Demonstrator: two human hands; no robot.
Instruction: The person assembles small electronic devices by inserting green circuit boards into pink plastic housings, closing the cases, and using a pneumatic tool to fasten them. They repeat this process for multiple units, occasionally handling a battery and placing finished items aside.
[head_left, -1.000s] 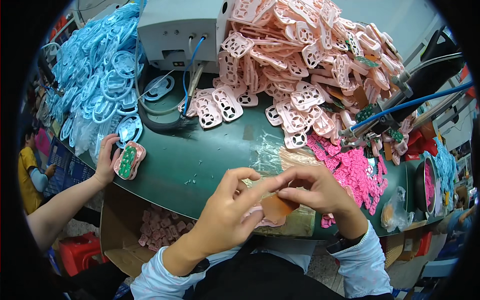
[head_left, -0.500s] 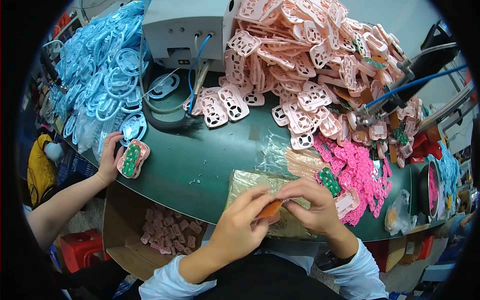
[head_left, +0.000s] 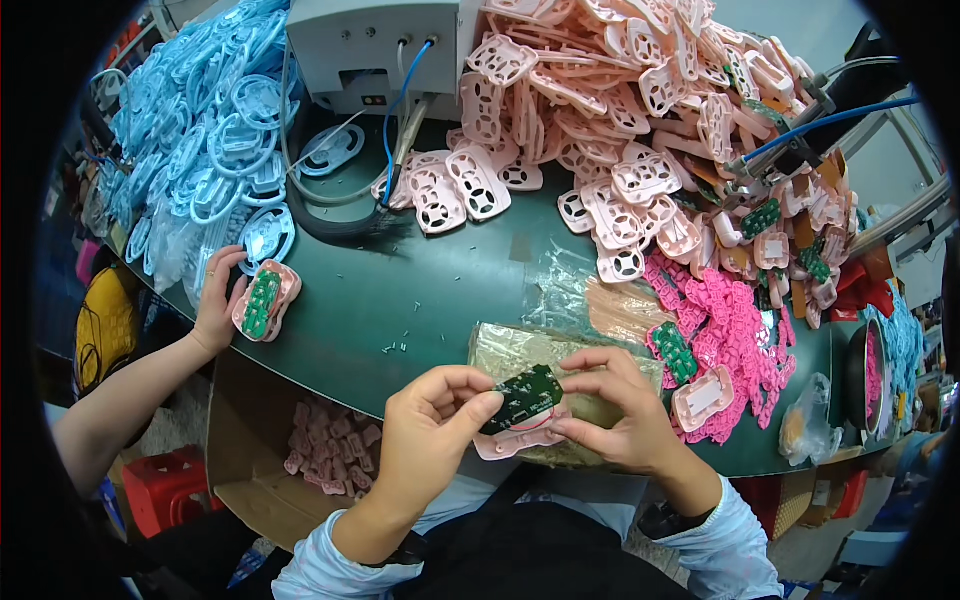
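Between thumb and fingers, my left hand (head_left: 435, 425) pinches a dark green circuit board (head_left: 528, 396), held tilted with its component side up. A thin red wire curves from the board's lower edge. Just below lies a pale pink plastic shell (head_left: 505, 445), partly covered by the board. My right hand (head_left: 625, 415) has its thumb at the shell's right end and its fingers curled near the board's right edge; its exact grip is partly hidden. Both hands work over a block wrapped in yellowish film (head_left: 500, 345) at the table's near edge.
A co-worker's hand (head_left: 215, 310) at left touches a pink shell with a green board (head_left: 263, 303). Behind are heaps of blue plastic parts (head_left: 200, 130) and pink shells (head_left: 600, 90). Bright pink pieces (head_left: 725, 350) lie right. A carton (head_left: 240, 470) stands below the table edge.
The orange-brown flat piece between my hands now appears as a green board face with a red wire. My hands have moved slightly apart, and the pink shell shows more. The view has shifted slightly.
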